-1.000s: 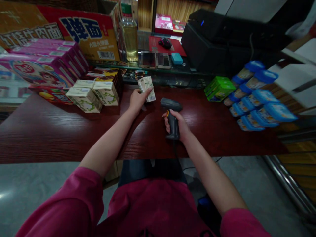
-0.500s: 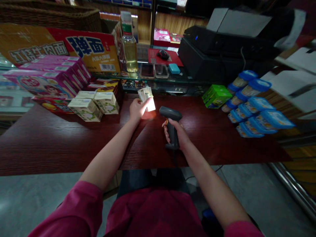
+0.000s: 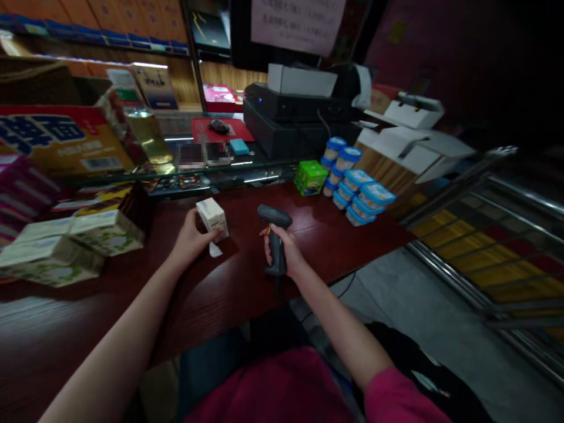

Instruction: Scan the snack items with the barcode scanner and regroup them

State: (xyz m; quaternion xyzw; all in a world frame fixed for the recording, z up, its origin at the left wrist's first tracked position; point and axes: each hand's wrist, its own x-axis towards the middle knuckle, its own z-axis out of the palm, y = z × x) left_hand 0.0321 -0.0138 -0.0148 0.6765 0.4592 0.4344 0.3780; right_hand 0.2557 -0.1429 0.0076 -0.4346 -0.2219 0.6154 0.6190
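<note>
My left hand [image 3: 194, 236] is closed around a small cream-coloured carton [image 3: 214, 218]. The carton stands roughly upright at the table, though whether its base touches the wood I cannot tell; a pale flap sticks out below my thumb. In my right hand [image 3: 286, 249] is a dark grey barcode scanner [image 3: 276, 238], gripped by its handle, a finger near the orange trigger. Its head is a short way right of the carton. Similar cream cartons with green leaf prints [image 3: 108, 229] sit together left of my left hand.
Beyond the scanner are a green box [image 3: 309, 177] and stacked blue-lidded tubs [image 3: 363, 197]. A bottle of yellowish liquid [image 3: 150, 135], a mouse [image 3: 219, 126] and a dark cash-drawer-like box [image 3: 291, 126] line the back. Metal rails [image 3: 458, 235] stand at right.
The view has swung to the right. My left hand has turned the carton from tilted and brightly lit to more upright. My right hand still grips the barcode scanner.
</note>
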